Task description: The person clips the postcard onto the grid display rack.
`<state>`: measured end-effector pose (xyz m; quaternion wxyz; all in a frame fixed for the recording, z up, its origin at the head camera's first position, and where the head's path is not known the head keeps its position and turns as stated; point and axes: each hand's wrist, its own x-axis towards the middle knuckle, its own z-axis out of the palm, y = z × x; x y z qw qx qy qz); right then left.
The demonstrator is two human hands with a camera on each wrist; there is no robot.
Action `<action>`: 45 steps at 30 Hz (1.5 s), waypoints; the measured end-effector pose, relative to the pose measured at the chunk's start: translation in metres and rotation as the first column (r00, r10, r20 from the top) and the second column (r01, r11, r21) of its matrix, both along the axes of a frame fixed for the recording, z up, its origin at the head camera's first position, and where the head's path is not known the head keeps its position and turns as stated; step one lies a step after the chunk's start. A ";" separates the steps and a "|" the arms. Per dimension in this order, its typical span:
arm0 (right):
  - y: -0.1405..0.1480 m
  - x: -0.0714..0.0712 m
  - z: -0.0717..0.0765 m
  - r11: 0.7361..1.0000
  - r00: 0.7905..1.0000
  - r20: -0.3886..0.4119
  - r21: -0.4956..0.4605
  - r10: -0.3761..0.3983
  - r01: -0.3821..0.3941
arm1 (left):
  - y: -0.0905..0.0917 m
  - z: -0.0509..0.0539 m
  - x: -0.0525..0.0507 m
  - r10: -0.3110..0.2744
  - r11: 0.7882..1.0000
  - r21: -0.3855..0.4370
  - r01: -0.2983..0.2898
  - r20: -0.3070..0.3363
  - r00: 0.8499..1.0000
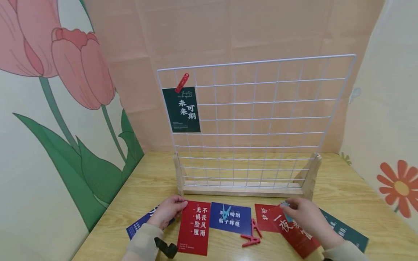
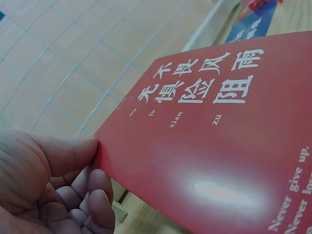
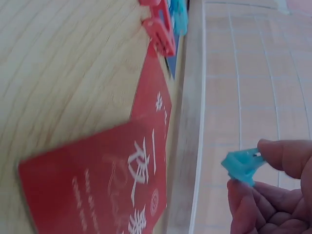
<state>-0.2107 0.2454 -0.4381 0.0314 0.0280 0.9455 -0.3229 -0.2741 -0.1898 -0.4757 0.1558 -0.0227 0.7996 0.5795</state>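
My left hand (image 1: 167,211) pinches the upper left corner of a red card (image 1: 193,243) with white lettering. In the left wrist view this card stands tilted, thumb on its corner. Between the thumb and fingers of my right hand (image 1: 308,219) is a teal clothespin (image 3: 241,165). Below that hand lies another red card (image 3: 73,180), overlapping a further red card (image 1: 262,219). A white wire grid (image 1: 256,104) stands behind both hands. At its upper left hangs a dark green card (image 1: 177,114), held by a red clothespin (image 1: 182,82).
Between the hands, a blue card (image 1: 240,226) lies with a teal clothespin (image 1: 225,212) on it. Red clothespins (image 1: 250,240) lie beside it. Another blue card (image 1: 140,224) is partly behind my left hand; a green card (image 1: 354,233) is at right. The grid has a wooden base (image 1: 241,190).
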 end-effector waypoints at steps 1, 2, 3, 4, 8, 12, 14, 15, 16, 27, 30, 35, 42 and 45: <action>-0.002 0.000 0.001 1.000 1.000 0.000 -0.006 -0.001 0.001 | 0.000 0.000 0.000 0.000 1.000 0.002 0.000 0.000 1.000; -0.004 0.000 0.001 1.000 1.000 0.000 -0.014 -0.004 0.004 | 0.000 0.000 0.000 0.001 1.000 0.005 -0.001 0.001 1.000; -0.005 0.000 0.001 1.000 1.000 0.004 -0.026 -0.007 0.007 | 0.000 0.000 0.000 0.000 1.000 0.008 0.000 0.002 1.000; -0.007 0.000 0.002 0.999 1.000 0.011 -0.040 -0.011 0.011 | 0.000 0.000 0.000 0.000 1.000 0.012 0.000 0.003 1.000; -0.011 -0.001 0.003 0.996 0.998 0.053 -0.090 -0.022 0.027 | 0.001 0.001 0.000 -0.006 1.000 0.028 0.006 0.005 1.000; -0.016 -0.002 0.004 0.992 0.997 0.073 -0.120 -0.015 0.024 | 0.001 0.003 0.000 -0.008 0.999 0.037 0.007 0.001 1.000; -0.018 -0.003 0.004 0.991 0.997 0.074 -0.133 -0.007 0.017 | 0.001 0.004 0.000 -0.006 0.999 0.039 0.006 -0.001 1.000; -0.019 -0.003 0.004 0.990 0.997 0.075 -0.142 -0.004 0.015 | 0.001 0.005 0.000 -0.007 0.999 0.040 0.007 -0.004 1.000; -0.020 -0.003 0.005 0.988 0.997 0.077 -0.152 -0.004 0.016 | 0.001 0.006 0.000 -0.007 0.999 0.041 0.008 -0.008 1.000; -0.026 -0.003 0.008 0.976 0.997 0.080 -0.218 0.018 0.000 | 0.000 0.013 -0.001 -0.042 0.995 0.089 0.045 -0.037 0.998; -0.028 -0.003 0.011 0.974 0.996 0.079 -0.224 0.030 -0.011 | 0.001 0.014 -0.001 -0.052 0.994 0.092 0.056 -0.052 0.997; -0.031 -0.003 0.017 0.970 0.995 0.093 -0.241 0.041 -0.017 | 0.005 0.019 -0.001 -0.077 0.991 0.100 0.084 -0.076 0.994; -0.033 -0.006 0.025 0.967 0.994 0.084 -0.252 0.062 -0.039 | 0.011 0.031 -0.002 -0.098 0.988 0.111 0.110 -0.105 0.990; -0.035 -0.006 0.028 0.962 0.995 0.068 -0.269 0.069 -0.048 | 0.012 0.034 -0.003 -0.097 0.986 0.122 0.112 -0.119 0.988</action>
